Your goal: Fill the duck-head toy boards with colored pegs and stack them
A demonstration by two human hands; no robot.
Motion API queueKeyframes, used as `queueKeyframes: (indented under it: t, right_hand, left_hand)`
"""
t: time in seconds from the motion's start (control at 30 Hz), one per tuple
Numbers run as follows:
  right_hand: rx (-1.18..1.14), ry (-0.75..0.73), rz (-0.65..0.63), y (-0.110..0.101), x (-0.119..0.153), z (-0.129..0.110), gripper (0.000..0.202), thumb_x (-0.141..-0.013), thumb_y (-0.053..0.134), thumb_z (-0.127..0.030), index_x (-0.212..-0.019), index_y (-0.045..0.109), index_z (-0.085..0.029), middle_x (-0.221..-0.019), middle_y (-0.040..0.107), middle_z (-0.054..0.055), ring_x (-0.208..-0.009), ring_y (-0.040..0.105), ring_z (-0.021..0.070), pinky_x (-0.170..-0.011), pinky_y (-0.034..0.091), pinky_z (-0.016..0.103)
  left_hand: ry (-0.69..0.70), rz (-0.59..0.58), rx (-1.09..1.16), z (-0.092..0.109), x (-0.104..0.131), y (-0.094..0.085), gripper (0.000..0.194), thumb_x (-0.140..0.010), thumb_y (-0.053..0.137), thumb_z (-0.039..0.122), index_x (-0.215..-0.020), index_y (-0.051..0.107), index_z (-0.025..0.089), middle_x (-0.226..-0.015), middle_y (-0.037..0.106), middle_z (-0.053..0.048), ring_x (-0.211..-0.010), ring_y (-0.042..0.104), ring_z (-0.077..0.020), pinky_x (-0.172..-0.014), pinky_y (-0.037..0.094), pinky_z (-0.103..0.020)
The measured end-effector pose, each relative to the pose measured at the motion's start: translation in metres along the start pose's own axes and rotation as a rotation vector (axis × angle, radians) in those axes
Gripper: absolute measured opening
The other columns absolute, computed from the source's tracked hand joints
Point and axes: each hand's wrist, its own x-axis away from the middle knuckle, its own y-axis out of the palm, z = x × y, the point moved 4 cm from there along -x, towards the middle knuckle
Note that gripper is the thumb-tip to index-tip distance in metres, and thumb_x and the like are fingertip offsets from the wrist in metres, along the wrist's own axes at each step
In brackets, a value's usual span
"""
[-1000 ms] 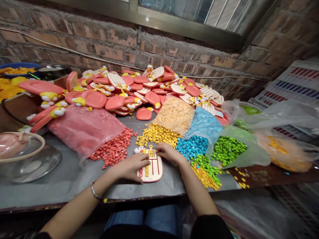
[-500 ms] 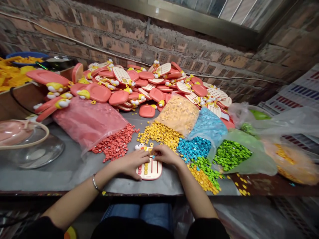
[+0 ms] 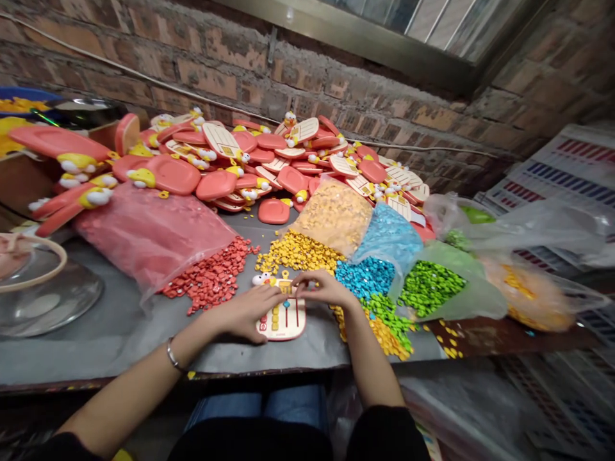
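Note:
A cream slotted board (image 3: 292, 328) with a pink rim and a white-eyed duck head lies flat on the grey-covered table. Red and yellow pieces sit in its two left slots, and a blue piece (image 3: 286, 304) is at the top of the third. The rightmost slot shows bare. My left hand (image 3: 252, 310) grips the board's left side, thumb at the lower edge and fingers across the top. At the upper right corner is my right hand (image 3: 319, 288), its fingers curled together; whatever they hold is hidden.
Red (image 3: 211, 278), yellow (image 3: 302, 251), blue (image 3: 368, 277) and green pieces (image 3: 432, 288) spill from plastic bags beyond the board. Orange pieces (image 3: 384, 336) lie right of my right hand. Pink duck boards (image 3: 273, 153) pile against the brick wall. A clear lidded container (image 3: 48, 294) stands left.
The blue piece was at my right fingertips and now rests in the third slot. My right hand has moved up and off it. The whole view has shifted slightly.

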Motion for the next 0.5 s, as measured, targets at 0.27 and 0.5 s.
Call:
queueKeyframes:
  t: [0.27, 0.5]
  right_hand:
    - [0.543, 0.407, 0.652, -0.091, 0.075, 0.042, 0.012, -0.083, 0.062, -0.026, -0.083, 0.069, -0.017, -0.079, 0.067, 0.007, -0.074, 0.061, 0.0211, -0.072, 0.045, 0.032]
    - [0.791, 0.525, 0.737, -0.062, 0.095, 0.094, 0.037, -0.077, 0.067, -0.013, -0.113, 0.066, -0.018, -0.119, 0.055, 0.019, -0.107, 0.052, 0.0325, -0.095, 0.039, 0.047]
  left_hand:
    - [0.032, -0.001, -0.062, -0.006, -0.001, 0.005, 0.079, -0.062, 0.075, 0.035, -0.134, 0.046, 0.025, -0.127, 0.045, -0.010, -0.118, 0.044, -0.0311, -0.103, 0.036, -0.042]
    - [0.054, -0.037, -0.089, -0.003, 0.001, 0.003, 0.060, -0.069, 0.073, 0.032, -0.126, 0.056, 0.038, -0.125, 0.043, -0.006, -0.114, 0.045, -0.0300, -0.100, 0.037, -0.044]
